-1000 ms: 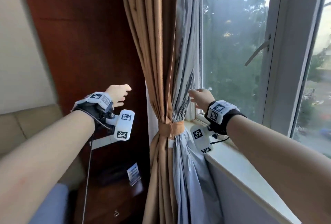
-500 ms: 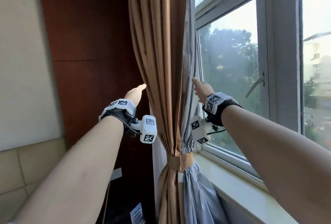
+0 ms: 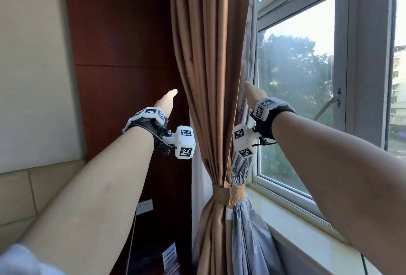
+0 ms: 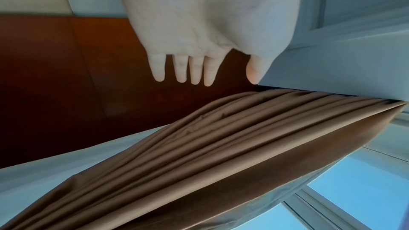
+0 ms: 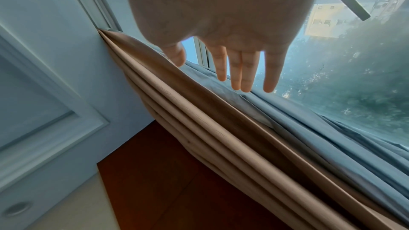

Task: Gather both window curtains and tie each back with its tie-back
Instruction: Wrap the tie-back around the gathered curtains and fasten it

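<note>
So both hands are reaching up w/ straight fingers, holding nothing. Left hand is hanging just left of the pleated tan fabric curtain, right hand is sitting at its grey lining by the white-framed window. Matching tan fabric tie-back band is already wrapping the bundle lower down, near the white sill.

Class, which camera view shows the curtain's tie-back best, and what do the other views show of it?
The head view: the tan tie-back is seen whole there, wrapped round the gathered brown curtain and its grey lining. Neither wrist view shows the tie-back, only curtain folds beyond straight fingers.
</note>
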